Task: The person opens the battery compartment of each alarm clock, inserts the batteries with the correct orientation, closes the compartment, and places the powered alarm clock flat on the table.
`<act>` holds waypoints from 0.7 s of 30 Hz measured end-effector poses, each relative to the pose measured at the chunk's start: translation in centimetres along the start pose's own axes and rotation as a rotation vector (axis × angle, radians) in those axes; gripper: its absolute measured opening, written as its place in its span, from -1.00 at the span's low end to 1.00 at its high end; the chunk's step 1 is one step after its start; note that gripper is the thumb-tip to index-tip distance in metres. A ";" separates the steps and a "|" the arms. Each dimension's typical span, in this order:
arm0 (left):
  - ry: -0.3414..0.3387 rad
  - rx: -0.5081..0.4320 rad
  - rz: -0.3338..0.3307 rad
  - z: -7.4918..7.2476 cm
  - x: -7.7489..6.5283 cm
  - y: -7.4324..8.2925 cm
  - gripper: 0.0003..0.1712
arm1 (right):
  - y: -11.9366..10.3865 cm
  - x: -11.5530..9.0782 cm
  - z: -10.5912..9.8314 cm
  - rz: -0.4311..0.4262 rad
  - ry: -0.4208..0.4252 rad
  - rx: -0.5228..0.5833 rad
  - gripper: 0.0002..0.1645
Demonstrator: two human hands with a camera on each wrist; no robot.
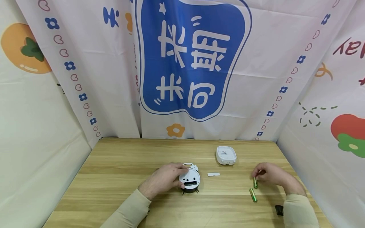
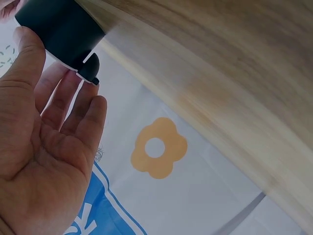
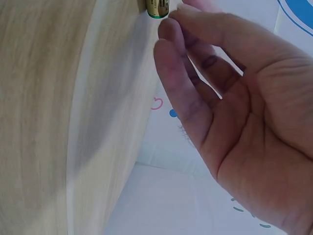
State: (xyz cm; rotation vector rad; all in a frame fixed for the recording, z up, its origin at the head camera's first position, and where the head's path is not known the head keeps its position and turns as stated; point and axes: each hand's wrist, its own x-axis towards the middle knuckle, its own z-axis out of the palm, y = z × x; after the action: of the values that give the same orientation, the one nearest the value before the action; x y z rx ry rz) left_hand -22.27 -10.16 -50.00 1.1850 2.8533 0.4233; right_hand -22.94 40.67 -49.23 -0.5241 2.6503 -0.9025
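My left hand (image 1: 163, 179) grips a twin-bell alarm clock (image 1: 195, 176), thumb near its lower edge and fingers by the top. The clock's white back faces up toward the head camera, with an uncovered dark battery slot. In the left wrist view its dark side (image 2: 58, 29) shows between thumb and fingers. Over on the right, my right hand (image 1: 272, 175) pinches a green-and-gold battery (image 1: 255, 183) at the fingertips; only its end (image 3: 157, 9) appears in the right wrist view. A second battery (image 1: 253, 195) lies just nearer me on the table.
A thin white battery cover (image 1: 214, 174) lies right of the alarm clock. Farther back stands a white square clock (image 1: 226, 155). A small black object (image 1: 279, 210) is beside my right sleeve. Printed curtains (image 1: 114, 120) border the wooden table (image 1: 119, 155).
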 end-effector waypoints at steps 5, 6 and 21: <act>0.003 -0.002 0.003 -0.1 0.0 0.0 -0.20 | -0.1 -0.1 0.0 -0.013 -0.028 -0.014 -0.85; 0.004 -0.002 0.003 -0.1 -0.1 0.1 -0.20 | -0.1 -0.1 0.0 -0.014 -0.029 -0.018 -0.85; 0.005 0.006 0.005 0.0 -0.1 0.0 -0.19 | 0.0 0.4 0.6 0.048 0.004 -0.063 -0.92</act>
State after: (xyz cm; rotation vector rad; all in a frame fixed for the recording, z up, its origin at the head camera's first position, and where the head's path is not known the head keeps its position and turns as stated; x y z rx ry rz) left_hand -22.23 -10.24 -49.98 1.1941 2.8584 0.4187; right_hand -23.07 40.17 -49.73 -0.4720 2.6898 -0.8095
